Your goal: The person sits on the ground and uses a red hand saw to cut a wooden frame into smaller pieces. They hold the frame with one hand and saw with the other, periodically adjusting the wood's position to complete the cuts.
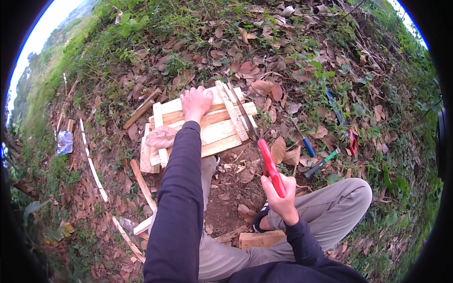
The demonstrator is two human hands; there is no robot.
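A small panel of pale wooden planks (219, 134) with cross strips lies tilted in front of me, and part of it is hidden under my left sleeve. My left hand (196, 102) bears on its far side, fingers curled over the upper planks. In my right hand (283, 199) is the red handle of a handsaw (270, 162), gripped with the fingers wrapped round it. The saw's narrow blade runs up along the panel's right end, beside a cross strip (232, 111). A dry leaf (161, 137) rests on the panel's left part.
On the right lie a blue-handled screwdriver (309, 146), a green-handled tool (322, 163) and a second saw with a red handle (353, 143). A wooden block (258, 240) sits between my legs. Left are loose strips (94, 165) and a clear plastic bag (65, 142). Dry leaves cover the ground.
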